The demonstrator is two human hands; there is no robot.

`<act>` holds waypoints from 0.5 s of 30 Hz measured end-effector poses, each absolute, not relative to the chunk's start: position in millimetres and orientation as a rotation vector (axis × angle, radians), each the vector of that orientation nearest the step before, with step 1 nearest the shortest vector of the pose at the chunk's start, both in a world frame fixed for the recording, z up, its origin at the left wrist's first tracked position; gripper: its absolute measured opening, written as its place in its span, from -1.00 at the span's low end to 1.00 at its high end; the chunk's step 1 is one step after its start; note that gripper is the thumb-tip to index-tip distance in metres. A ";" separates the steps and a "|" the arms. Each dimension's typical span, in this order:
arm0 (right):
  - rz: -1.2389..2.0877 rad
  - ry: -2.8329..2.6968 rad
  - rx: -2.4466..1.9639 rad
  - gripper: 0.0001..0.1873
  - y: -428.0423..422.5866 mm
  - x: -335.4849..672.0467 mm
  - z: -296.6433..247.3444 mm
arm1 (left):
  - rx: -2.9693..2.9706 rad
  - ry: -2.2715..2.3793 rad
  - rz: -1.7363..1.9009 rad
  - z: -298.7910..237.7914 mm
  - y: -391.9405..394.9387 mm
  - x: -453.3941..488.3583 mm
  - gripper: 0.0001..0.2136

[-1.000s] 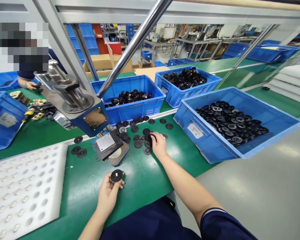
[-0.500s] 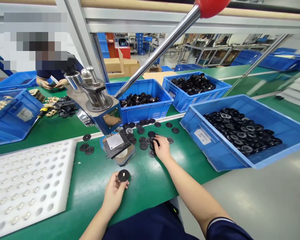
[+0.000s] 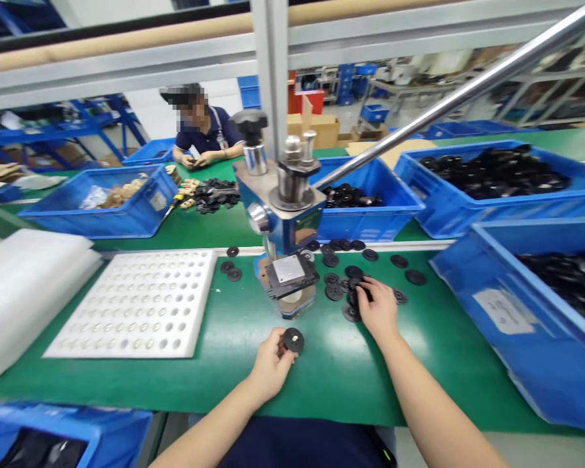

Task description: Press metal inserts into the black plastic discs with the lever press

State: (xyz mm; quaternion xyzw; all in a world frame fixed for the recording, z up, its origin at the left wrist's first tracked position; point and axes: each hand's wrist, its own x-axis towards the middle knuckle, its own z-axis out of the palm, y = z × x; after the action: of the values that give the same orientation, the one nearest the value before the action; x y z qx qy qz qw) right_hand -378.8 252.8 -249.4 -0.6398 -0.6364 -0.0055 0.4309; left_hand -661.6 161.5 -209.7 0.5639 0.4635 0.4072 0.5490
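My left hand (image 3: 273, 364) pinches a round black plastic disc (image 3: 293, 340) by its edge, with a small pale piece at the disc's centre. It hovers over the green table in front of a hand press (image 3: 285, 214). To the right, my right hand (image 3: 377, 305) has its fingertips closed on a black disc (image 3: 355, 291) among several loose discs; the fingers partly hide it. More black discs (image 3: 334, 291) lie flat around the press base. On that base sits a black fixture with a silver metal plate (image 3: 288, 268) on top.
A white foam tray (image 3: 202, 312) with round holes, many filled with small parts, lies to the left. Blue bins (image 3: 497, 273) of black parts stand right and behind. The press's long lever (image 3: 443, 97) slants up right. Across the table a co-worker (image 3: 207, 133) handles something small.
The view has swung to the left, so everything sits farther right or lower and more of the foam tray shows. Both hands stay at about the same spots on the table.
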 end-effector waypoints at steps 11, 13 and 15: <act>-0.249 -1.673 -1.745 -0.66 236.5 -353.9 -232.9 | 1.401 1.099 0.877 -288.4 160.4 -669.0 -0.77; -0.323 -1.690 -1.762 -0.63 235.4 -322.5 -203.4 | 1.424 1.099 0.863 -284.8 161.4 -673.4 -0.76; -0.426 -1.697 -1.741 -0.59 234.5 -274.1 -164.6 | 1.433 1.116 0.863 -275.6 161.3 -676.3 -0.76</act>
State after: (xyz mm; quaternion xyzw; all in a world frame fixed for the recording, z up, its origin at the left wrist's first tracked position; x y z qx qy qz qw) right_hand -274.1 234.5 -164.6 -0.6658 -0.6489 -0.1629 0.3302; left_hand -676.3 161.3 -275.6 0.6017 0.4687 0.3624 0.5357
